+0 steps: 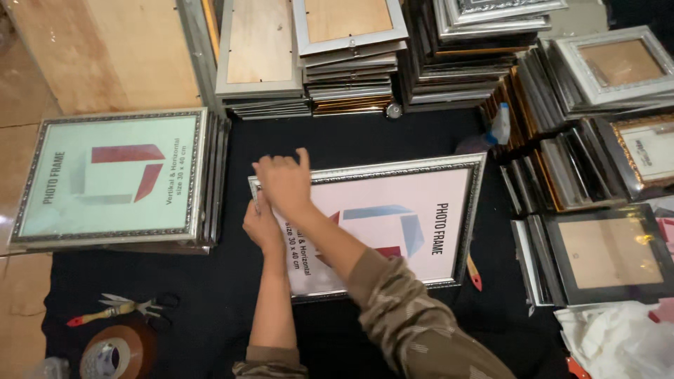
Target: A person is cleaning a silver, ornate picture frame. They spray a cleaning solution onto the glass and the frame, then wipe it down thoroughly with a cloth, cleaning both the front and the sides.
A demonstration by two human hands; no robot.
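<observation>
A silver-rimmed photo frame with a pink printed insert lies flat on the black cloth in front of me. Both my hands are at its left end. My right hand rests on the frame's top left corner with fingers partly curled over the rim. My left hand presses against the left edge just below it. Whether either hand pinches something small there is hidden.
A stack of silver frames with a green insert sits at left. Piles of frames line the back and right side. Scissors, a brown tape roll, a spray bottle and white plastic lie around.
</observation>
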